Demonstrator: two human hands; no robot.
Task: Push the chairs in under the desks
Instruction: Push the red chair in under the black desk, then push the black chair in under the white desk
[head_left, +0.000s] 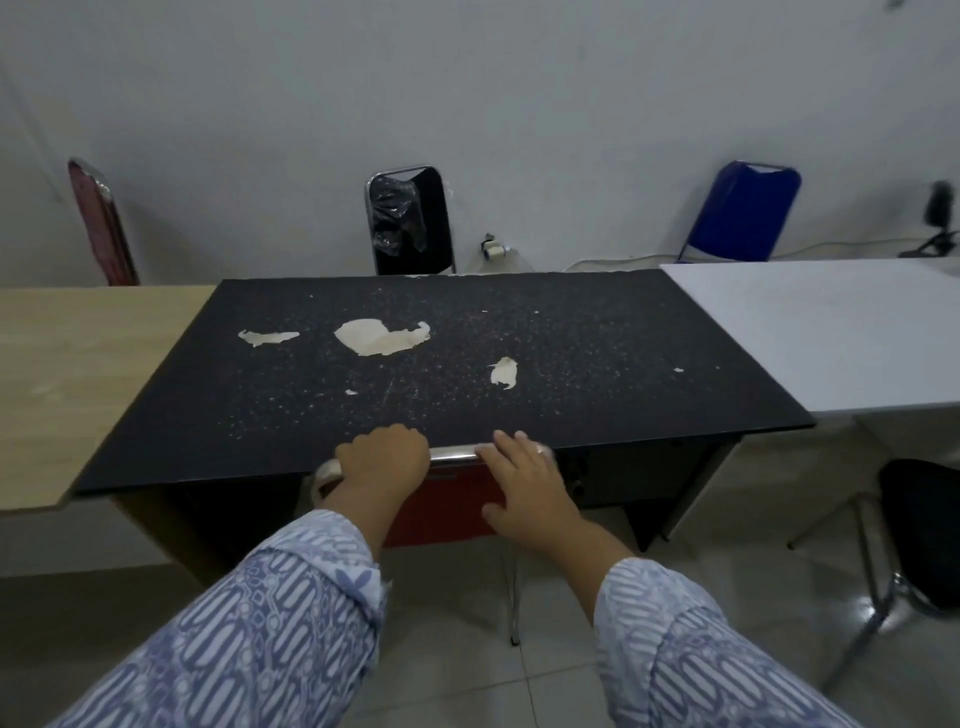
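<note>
A red chair with a chrome top rail stands tucked against the front edge of the black desk, only its backrest showing. My left hand is curled over the left end of the rail. My right hand lies flat on the right part of the backrest, fingers spread over the rail. The chair's seat is hidden under the desk. One thin chrome leg shows on the floor below.
A wooden desk adjoins on the left, a white desk on the right. A black chair stands out from the white desk at right. Folded red, black and blue chairs lean on the far wall.
</note>
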